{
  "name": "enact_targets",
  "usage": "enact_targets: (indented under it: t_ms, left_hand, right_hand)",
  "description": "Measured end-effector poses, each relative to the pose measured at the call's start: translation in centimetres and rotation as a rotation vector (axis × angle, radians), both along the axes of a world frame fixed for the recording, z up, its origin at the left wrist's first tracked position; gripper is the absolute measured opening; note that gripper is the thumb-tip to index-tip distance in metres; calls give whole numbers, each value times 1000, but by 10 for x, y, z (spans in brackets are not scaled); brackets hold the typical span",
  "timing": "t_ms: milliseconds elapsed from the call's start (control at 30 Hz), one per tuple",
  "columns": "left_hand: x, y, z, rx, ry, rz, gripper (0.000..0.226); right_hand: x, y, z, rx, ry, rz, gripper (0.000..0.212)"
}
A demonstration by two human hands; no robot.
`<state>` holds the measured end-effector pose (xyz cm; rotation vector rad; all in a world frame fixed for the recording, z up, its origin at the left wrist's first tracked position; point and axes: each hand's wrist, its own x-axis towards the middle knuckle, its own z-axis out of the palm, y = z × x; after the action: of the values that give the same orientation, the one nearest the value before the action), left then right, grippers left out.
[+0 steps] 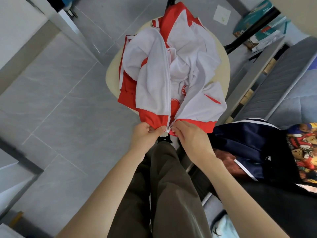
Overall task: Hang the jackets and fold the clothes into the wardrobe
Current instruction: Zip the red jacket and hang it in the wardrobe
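Two hands met at the hem, just above the person's brown trousers [168, 186]. The left hand [145, 133] pinched the red hem left of the zip, thumb on top and fingers curled under. The right hand [190, 136] pinched the opposite hem end, fingertips right at the zip slider [168, 130]. Both were clamped on cloth, knuckles close, forearms converging from the bottom of the view.

Likely reason: the hem ends were brought together to seat the zip's bottom and close the front before hanging.

The red-and-white jacket [171, 74] lay open, white lining up, on a round cream seat [111, 78]. Its hem hung past the seat's near edge and its collar sat toward the far edge. The seat probably carried the weight so both hands were free for the zip.

Right of the hands, a navy jacket [240, 140] and a printed garment [301, 152] lay heaped on the bed, judged not yet handled. The mattress [291, 74] ran beyond them. Boxes [260, 31] sat farthest off. No wardrobe was in view.
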<state>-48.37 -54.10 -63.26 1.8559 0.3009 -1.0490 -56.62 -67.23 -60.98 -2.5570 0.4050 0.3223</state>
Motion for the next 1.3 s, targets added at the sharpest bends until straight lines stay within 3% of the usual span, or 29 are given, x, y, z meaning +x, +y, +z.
enact_targets:
  t_ms: [167,300,400,500,600,700,867,1000,1133,1233,1300]
  left_hand:
    - [-7,4,-5,53,-40,-102,24]
    - [-17,11,-12,137,-26,-116,30]
    - [-21,20,-18,177,34,-61,25]
    - [-23,25,-21,270,16,0,28]
    - [-28,11,-8,367,-198,49,44]
    - [-23,-19,9,292,-568,-61,65]
    - [14,-67,16,329,-848,-484,33]
    - [2,-59,6,300,-751,-590,33]
    - [-12,-29,-5,442,-491,-771,34]
    - [14,-26,3,530,-420,-851,31]
    - [34,-36,22,499,-564,-773,35]
  right_hand:
    - [15,-22,9,-200,90,146,25]
    - [46,-55,14,-326,72,-28,21]
    - [69,-78,25,-185,-40,-253,22]
    - [79,-74,32,-29,-33,-164,25]
    - [78,-63,35,59,-6,-89,27]
    - [77,-62,39,116,35,-51,26]
    - [82,-68,57,90,45,68,26]
    - [105,-91,63,-210,-27,79,23]
    - [140,-108,68,-273,-71,-9,25]
    - [144,-91,77,-218,-138,26,28]
    - [140,-84,90,-77,-163,25,29]
